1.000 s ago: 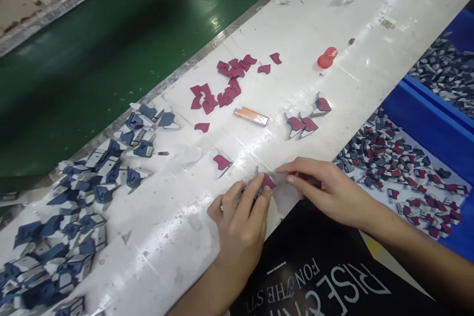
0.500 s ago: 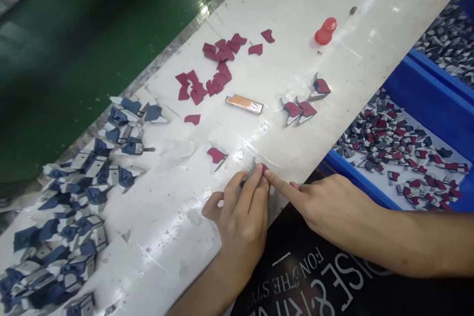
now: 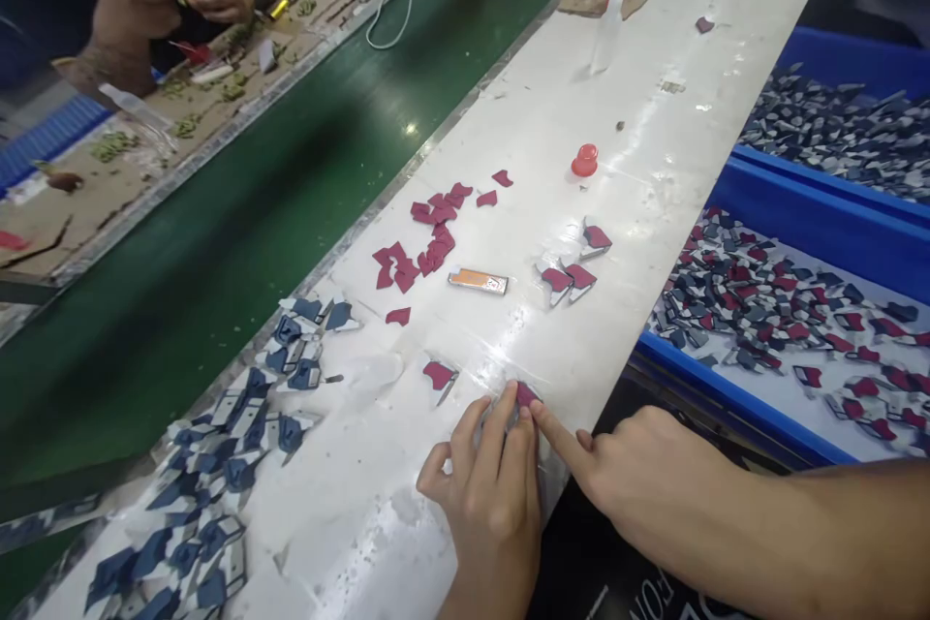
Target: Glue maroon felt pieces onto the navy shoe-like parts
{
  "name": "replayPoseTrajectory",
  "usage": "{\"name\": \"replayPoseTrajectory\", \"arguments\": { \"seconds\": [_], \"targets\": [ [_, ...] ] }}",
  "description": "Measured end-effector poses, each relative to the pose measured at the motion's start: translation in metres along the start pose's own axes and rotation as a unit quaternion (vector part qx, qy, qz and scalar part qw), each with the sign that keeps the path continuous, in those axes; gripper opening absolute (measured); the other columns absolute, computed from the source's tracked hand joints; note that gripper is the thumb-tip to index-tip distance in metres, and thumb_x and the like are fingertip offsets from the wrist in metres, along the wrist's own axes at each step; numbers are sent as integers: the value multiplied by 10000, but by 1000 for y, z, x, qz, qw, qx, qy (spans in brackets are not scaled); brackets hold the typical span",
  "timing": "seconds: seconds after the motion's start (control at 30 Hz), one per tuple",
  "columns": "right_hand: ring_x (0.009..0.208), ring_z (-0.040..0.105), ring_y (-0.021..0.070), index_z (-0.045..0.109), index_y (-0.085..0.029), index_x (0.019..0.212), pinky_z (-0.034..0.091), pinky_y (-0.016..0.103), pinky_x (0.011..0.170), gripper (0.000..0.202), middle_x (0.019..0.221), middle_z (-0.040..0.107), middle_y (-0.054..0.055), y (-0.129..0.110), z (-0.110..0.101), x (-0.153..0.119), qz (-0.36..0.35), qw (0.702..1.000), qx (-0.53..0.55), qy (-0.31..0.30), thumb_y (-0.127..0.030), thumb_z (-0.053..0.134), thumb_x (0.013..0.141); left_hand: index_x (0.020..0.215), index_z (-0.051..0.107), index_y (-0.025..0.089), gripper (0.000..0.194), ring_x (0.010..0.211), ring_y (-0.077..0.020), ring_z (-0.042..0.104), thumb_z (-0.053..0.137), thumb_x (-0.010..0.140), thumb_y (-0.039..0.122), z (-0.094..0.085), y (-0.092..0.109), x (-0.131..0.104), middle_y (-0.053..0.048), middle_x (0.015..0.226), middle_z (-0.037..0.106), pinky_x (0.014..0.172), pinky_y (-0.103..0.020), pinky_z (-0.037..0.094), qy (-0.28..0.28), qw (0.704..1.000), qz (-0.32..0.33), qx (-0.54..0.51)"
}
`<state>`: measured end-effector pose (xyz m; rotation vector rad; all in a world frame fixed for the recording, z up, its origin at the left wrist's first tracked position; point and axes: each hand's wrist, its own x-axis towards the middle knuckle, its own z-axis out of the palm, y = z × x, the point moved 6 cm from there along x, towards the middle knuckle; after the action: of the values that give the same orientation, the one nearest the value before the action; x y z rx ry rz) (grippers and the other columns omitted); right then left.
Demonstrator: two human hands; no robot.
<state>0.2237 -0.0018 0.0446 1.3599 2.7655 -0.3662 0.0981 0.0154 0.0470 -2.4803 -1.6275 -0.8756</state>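
Note:
My left hand (image 3: 498, 484) rests on the white table with its fingertips gripping a small grey piece topped with a maroon patch (image 3: 526, 395). The fingers cover much of this piece. From the right, my right hand (image 3: 646, 465) presses its stretched index fingertip on the patch's edge; its other fingers are curled in. A similar maroon-topped piece (image 3: 440, 375) lies just beyond my left hand. Several more such pieces (image 3: 579, 277) sit farther up the table. Loose maroon patches (image 3: 434, 254) are scattered past an orange lighter-like object (image 3: 478, 281).
Blue-and-white pieces (image 3: 218, 446) are heaped at the left. A red cap (image 3: 584, 160) and a clear bottle with a needle tip (image 3: 608, 29) stand farther up. Blue bins (image 3: 806, 203) of pieces stand at the right. Across the green belt (image 3: 239, 223), another person's hands (image 3: 167, 0) work.
The view has tilted up and shifted, bringing the other person's hands and the bottle into sight. My hands stay on the same piece; more of its maroon patch shows now.

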Motion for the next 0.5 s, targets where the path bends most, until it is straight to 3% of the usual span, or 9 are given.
{"name": "replayPoseTrajectory", "arguments": {
  "seconds": [0.17,0.27,0.37,0.43,0.5],
  "targets": [
    [381,596,199,575,-3,1486,55,435,452,795,605,711,-11,3,4,-3,12,998,44,34,-151,773,730,955,719,247,164,1089,-230,735,637,1052,144,-1,-2,-1,36,1199,854,890,-431,311,-12,1000,20,8],
    [489,686,205,635,-142,1451,156,392,473,624,688,748,-19,26,-12,14,50,994,84,47,-127,736,835,1002,735,247,204,1090,-221,740,584,1070,128,-1,-2,-4,48,1209,851,882,-426,320,-7,1000,5,5],
    [757,780,226,709,-228,1314,308,344,553,290,946,803,23,75,-47,58,152,978,109,95,-195,565,1065,998,734,227,178,1114,-218,751,613,1050,107,1,0,-7,46,1232,846,854,-412,329,0,1000,-1,24],
    [904,781,245,701,-231,1325,393,335,629,294,1200,775,61,111,-69,97,212,963,105,128,-260,473,1141,989,740,218,150,1103,-218,761,650,1029,105,2,3,-9,41,1237,846,843,-406,338,9,999,13,45],
    [992,766,262,675,-211,1363,443,345,673,325,1371,694,99,141,-80,137,248,956,98,120,-283,430,1160,1040,763,224,172,1074,-212,768,651,1020,95,3,4,-8,38,1218,851,831,-399,351,23,998,21,61]
  ]
}}
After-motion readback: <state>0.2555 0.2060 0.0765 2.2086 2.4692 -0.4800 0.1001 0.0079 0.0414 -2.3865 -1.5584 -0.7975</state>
